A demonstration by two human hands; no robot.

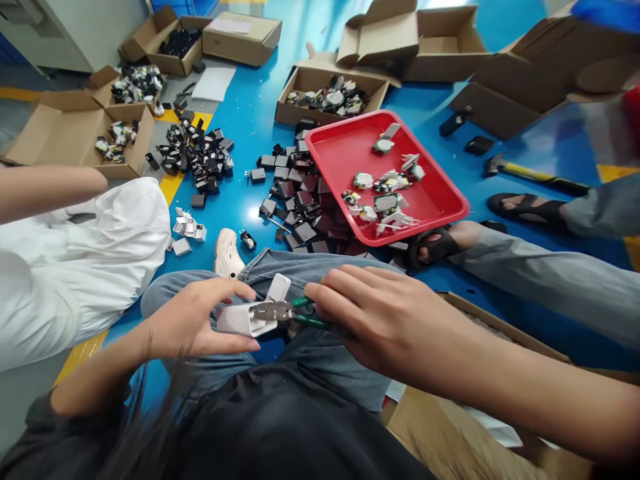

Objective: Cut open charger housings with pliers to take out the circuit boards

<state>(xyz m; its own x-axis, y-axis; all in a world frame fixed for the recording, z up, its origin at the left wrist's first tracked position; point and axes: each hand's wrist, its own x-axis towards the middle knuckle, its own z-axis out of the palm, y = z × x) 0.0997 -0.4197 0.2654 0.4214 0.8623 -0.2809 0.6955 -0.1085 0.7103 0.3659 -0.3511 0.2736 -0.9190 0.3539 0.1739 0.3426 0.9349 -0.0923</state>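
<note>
Above my lap, my left hand (203, 319) is closed round a white plastic charger housing (235, 320), thumb below and fingers above. A white flap-like piece (279, 288) stands up at the housing's open right end. My right hand (370, 310) grips pliers (305, 312) with green handles. The metal jaws of the pliers reach into the housing's open end; what they touch inside is hidden. Beyond my knees, a red tray (333, 150) holds several green-and-white circuit board pieces (387, 203).
Piles of black plastic housings (295, 193) lie on the blue floor (240, 127). Cardboard boxes (325, 119) with parts stand behind. A hammer (540, 175) lies at right near a co-worker's sandalled feet (530, 208). Another person's white-clothed leg (100, 253) is at left.
</note>
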